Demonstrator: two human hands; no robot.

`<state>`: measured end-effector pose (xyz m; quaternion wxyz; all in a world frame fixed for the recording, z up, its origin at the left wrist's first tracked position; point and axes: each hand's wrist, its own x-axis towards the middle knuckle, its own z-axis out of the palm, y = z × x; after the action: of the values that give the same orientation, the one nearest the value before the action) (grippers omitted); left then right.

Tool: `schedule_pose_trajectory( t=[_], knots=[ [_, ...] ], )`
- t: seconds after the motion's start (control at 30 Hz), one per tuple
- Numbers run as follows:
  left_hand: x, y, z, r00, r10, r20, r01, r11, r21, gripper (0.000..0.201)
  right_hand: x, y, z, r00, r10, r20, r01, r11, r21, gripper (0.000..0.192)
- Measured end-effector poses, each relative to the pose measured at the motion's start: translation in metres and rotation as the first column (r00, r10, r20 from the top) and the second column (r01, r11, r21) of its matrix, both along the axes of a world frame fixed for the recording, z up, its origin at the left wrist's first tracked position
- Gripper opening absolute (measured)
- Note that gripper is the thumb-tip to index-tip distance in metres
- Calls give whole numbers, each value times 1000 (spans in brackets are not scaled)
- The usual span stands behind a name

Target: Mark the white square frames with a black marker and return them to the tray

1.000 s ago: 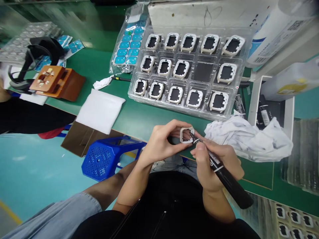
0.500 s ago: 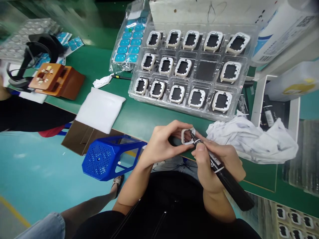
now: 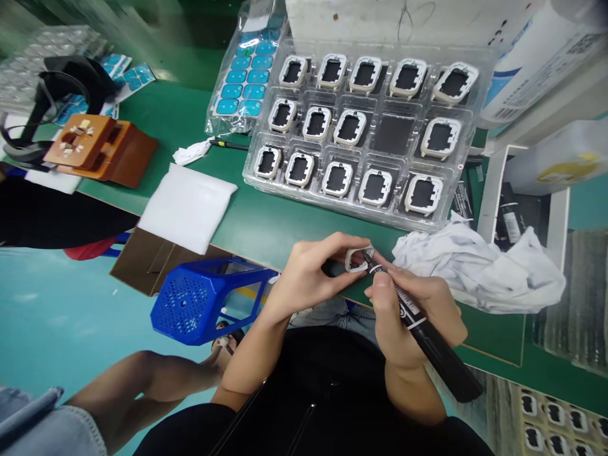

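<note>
Left hand (image 3: 308, 273) pinches the pale frame (image 3: 349, 259), right hand (image 3: 436, 304) beside it grips the marker (image 3: 418, 324); a wobble could make its tip (image 3: 367, 256) stray

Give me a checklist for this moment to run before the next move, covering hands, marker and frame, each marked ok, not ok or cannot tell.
1. Left hand holds the white frame: ok.
2. Right hand grips the black marker: ok.
3. Marker tip uncapped, directed at the frame: ok.
4. Tip touching the frame: cannot tell, too small.
5. Fourteen other frames seated in the clear tray: ok.
</note>
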<state>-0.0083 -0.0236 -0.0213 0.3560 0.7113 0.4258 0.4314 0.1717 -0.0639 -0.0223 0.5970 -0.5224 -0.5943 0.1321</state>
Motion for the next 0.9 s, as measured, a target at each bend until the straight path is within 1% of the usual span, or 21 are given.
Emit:
schedule_pose_trajectory(
  t=[0.13,0.3,0.37,0.43,0.47,0.5,0.57,0.77,0.83,0.9],
  knots=[
    [1,1,0,999,-11,46,11,1000,-5,40,-1,1,0,1000,20,-25,-19,1000,17,8],
    [-1,4,4,991,-36,129,47,996,-78,49,0,-1,-5,987,81,-135,-75,996,45,22],
    [-3,6,5,991,-56,121,69,992,-106,52,1,-2,-7,984,93,-149,-86,995,51,20],
    [-5,7,5,993,-67,99,80,988,-132,53,2,-3,-8,984,97,-147,-93,995,28,10],
    [-6,8,4,994,-68,90,80,987,-142,53,3,-4,-9,984,101,-145,-101,995,6,11],
    [-6,8,4,994,-67,85,79,986,-147,53,3,-4,-9,984,106,-146,-110,994,-15,18],
    [-6,8,3,994,-68,90,81,986,-147,52,3,-4,-9,981,116,-153,-126,990,-60,27],
    [-5,8,3,993,-70,100,82,988,-129,50,5,-6,-10,982,107,-153,-119,990,-73,29],
    [-4,8,2,994,-67,84,76,991,-110,54,7,-9,-10,984,88,-153,-105,989,-104,27],
    [-3,7,1,997,-42,68,47,997,-62,57,10,-13,-12,984,70,-165,-92,987,-134,20]
  ],
)
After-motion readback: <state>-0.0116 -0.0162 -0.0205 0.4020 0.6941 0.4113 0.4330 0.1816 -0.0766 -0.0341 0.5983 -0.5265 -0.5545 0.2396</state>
